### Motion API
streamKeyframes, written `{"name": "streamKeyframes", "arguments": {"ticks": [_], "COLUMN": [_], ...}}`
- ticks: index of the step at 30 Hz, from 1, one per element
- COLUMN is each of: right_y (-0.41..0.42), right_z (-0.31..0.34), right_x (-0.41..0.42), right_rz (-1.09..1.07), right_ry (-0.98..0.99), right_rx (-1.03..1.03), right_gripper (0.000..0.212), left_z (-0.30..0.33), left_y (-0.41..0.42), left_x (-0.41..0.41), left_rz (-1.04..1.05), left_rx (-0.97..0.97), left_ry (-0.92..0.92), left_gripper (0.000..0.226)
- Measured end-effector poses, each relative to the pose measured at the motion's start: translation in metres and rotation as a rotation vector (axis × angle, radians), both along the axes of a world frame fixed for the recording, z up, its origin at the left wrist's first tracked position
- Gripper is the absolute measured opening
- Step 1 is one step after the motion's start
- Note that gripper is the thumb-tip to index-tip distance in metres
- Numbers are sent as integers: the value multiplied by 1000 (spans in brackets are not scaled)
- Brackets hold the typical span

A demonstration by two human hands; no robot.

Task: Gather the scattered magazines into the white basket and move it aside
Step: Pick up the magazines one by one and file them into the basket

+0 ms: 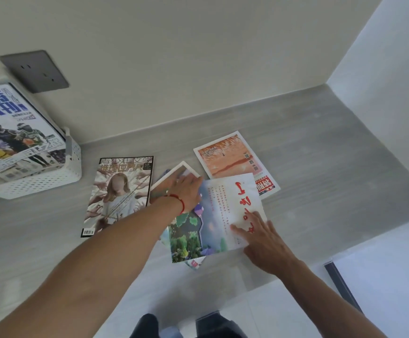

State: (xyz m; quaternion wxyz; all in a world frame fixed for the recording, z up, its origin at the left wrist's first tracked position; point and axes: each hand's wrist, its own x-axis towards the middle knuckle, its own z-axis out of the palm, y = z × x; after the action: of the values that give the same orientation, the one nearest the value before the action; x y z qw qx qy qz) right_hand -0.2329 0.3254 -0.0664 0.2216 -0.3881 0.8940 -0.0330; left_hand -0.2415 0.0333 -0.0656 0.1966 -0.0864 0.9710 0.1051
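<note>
Magazines: four or more are lying scattered on the grey counter (320,147); the top magazine (225,213), with red lettering and a garden picture, is overlapping a white-bordered one (174,174) and an orange-cover magazine (232,157), likely because loose sheets are being drawn into one pile
Separate magazine: the dark-framed magazine (122,191) is lying apart to the left, between the pile and the basket
Left hand: the left hand (186,191), red string at the wrist, is pressing flat and spread on the pile's upper left edge, apparently steadying it; it is not gripping anything
Right hand: the right hand (262,242) is resting with fingers extended on the top magazine's lower right corner, seemingly sliding or squaring it; no closed grip showing
Basket: the white basket (59,176) is sitting at the far left against the wall, already holding a basketball magazine (15,132) leaning inside
Wall: a grey socket plate (35,70) is sitting above the basket
Progress: gathering looks partly done
</note>
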Motion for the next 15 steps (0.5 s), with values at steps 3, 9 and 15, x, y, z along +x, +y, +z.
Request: {"name": "streamKeyframes", "arguments": {"ticks": [3,9,15], "right_y": [10,-4,-32], "right_z": [0,-7,-14], "right_x": [0,5,-7], "right_rz": [-50,-165,-192], "right_ry": [-26,-52,-39], "right_rx": [36,-19,-256], "right_gripper": [55,58,75], "left_z": [-6,6,33], "left_y": [29,52,22], "left_x": [13,51,93], "left_rz": [27,384,514], "left_rx": [-55,279,693], "left_ry": [129,78,226], "left_gripper": [39,40,32]}}
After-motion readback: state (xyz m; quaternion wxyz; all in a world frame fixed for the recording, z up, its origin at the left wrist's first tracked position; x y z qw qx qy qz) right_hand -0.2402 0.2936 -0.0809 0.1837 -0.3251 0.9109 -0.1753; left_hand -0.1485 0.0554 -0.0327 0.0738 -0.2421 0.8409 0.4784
